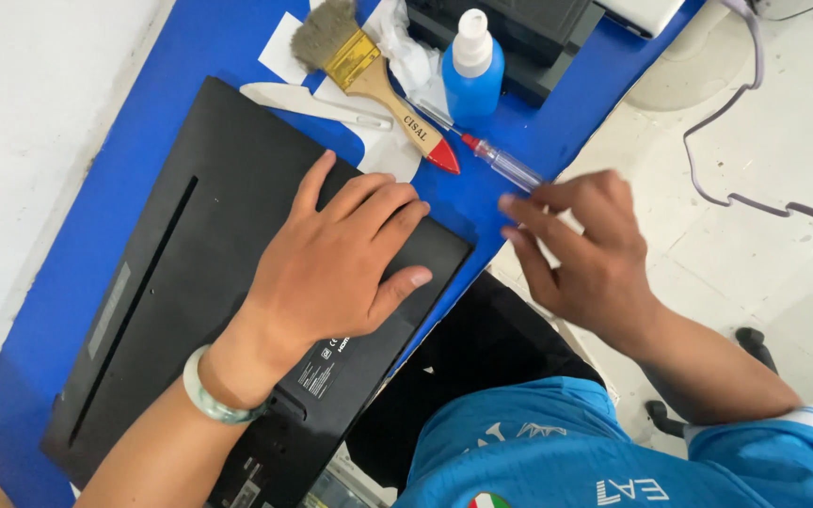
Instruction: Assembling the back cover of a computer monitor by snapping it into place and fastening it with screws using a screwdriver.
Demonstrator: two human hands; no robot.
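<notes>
Hands first, from the head view: I count two, both mine. My left hand point(341, 259) lies flat and spread, palm down, on one black laptop point(237, 292) turned underside up; it grips nothing, only presses. A pale green bangle point(207, 393) circles that wrist. My right hand point(581, 249) sits at the desk's point(190, 47) right edge, fingers loosely curled, fingertips at the clear handle of one screwdriver point(501, 162); I cannot tell whether it has hold of it.

Toward the desk's far edge I count one paintbrush point(369, 80) with a wooden, red-tipped handle, one blue bottle point(473, 71) with a white cap, one white plastic pry tool point(317, 103) and some crumpled white tissue point(397, 47). The brush handle lies just beside the screwdriver.

The laptop is matte black, with a long vent slot and small labels, lying diagonally on the blue surface, its near corner overhanging the desk's near edge.
</notes>
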